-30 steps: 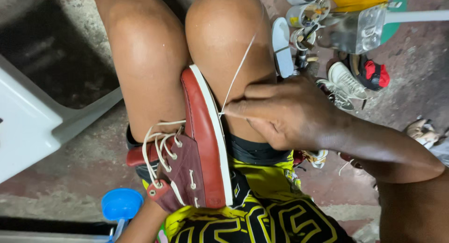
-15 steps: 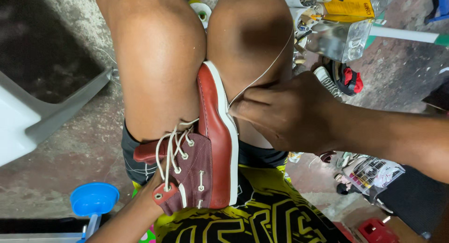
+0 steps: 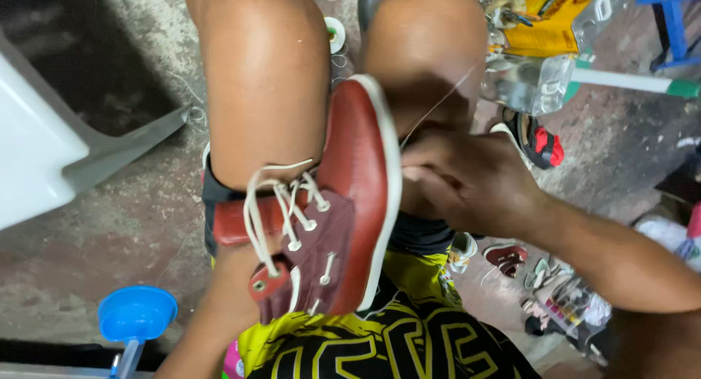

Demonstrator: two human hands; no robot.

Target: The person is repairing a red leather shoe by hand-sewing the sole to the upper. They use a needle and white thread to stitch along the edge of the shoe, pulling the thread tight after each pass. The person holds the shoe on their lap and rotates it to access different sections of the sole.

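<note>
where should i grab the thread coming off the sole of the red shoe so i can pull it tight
Grip the thread low down, right where it leaves the white sole edge of the red shoe, coming in from the right side as the right hand does. The strand runs taut up and to the right from there, and the shoe is wedged sole-right between the knees, so that side looks open.

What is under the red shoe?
The red shoe is wedged between two bare knees, above yellow-and-black shorts. The left hand reaches in beneath it; its fingers are hidden by the shoe, so I cannot tell how they grip.
</note>
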